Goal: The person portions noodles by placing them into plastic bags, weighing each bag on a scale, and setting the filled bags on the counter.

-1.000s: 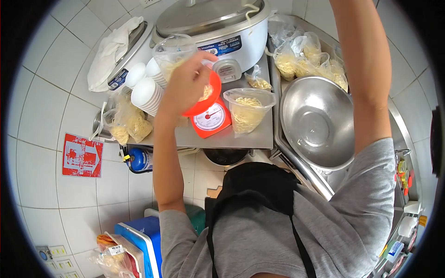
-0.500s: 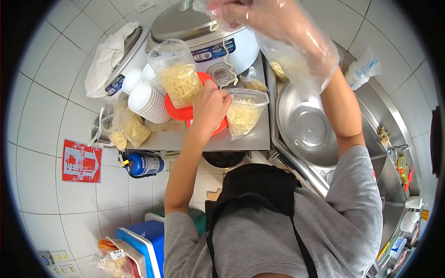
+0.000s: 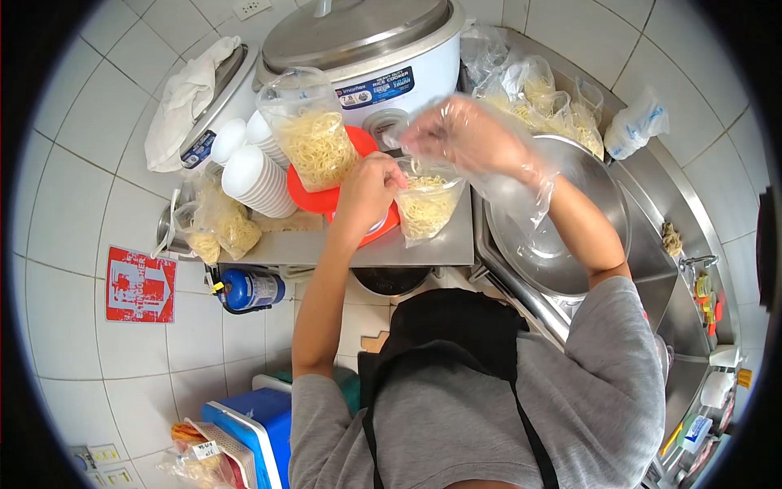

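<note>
My left hand, bare, pinches the rim of a clear plastic bag of noodles near the counter's front edge. Just above the bag's mouth is my right hand, inside a loose clear plastic glove. Its fingers are pinched together, and a few noodle strands show below them at the bag opening. Left of my left hand, a fuller bag of noodles stands upright on a round red-orange plate. Under my left hand sits a red base with a pale face, partly hidden.
A large rice cooker stands behind the bags. Stacked white cups and more noodle bags are at left. On the right lie a wide metal basin and several filled bags. A blue fire extinguisher hangs below.
My gloved right hand has come down and toward the bag from high above, where a long noodle strand dangled from it. My left hand stays at the bag's rim.
</note>
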`<state>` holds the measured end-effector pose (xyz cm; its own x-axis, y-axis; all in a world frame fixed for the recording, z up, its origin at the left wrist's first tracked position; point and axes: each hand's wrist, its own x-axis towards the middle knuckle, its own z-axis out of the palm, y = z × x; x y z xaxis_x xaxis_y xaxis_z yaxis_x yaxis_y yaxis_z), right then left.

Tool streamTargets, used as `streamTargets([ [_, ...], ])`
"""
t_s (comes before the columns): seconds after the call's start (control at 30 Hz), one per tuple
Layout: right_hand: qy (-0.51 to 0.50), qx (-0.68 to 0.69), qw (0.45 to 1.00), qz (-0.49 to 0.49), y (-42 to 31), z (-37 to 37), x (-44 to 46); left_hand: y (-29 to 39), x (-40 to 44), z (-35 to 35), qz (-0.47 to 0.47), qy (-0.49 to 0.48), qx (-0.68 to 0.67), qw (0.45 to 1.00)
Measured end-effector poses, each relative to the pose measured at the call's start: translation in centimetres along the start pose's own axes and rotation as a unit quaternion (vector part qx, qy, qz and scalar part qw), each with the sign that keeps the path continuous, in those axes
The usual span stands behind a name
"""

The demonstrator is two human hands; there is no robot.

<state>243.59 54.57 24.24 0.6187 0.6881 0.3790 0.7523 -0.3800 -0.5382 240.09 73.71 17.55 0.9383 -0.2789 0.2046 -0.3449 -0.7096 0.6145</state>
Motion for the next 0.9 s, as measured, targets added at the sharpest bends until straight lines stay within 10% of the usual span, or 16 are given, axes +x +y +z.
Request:
streamTargets([
  [0.3, 0.030, -0.038, 0.997, 0.052, 2.9, -0.2, -1.5, 1.1, -0.9, -0.9, -0.024, 0.014, -0.041, 0.999],
  [0.53, 0.101, -0.158, 0.981, -0.059, 6.3, 7.1, -4.4, 1.9, -0.3, -7.4, 0.035, 0.415, 0.286, 0.863],
  [0.67, 0.006, -0.027, 0.995, 0.092, 6.9, 6.7, -3.2, -4.0, 1.6, -10.1, -0.151, 0.192, 0.127, 0.961],
  [0.9, 0.111, -0.082, 0.988, -0.066, 0.5, 0.0, 2.9, -2.6, -0.5, -12.9, 0.003, 0.399, 0.023, 0.917],
])
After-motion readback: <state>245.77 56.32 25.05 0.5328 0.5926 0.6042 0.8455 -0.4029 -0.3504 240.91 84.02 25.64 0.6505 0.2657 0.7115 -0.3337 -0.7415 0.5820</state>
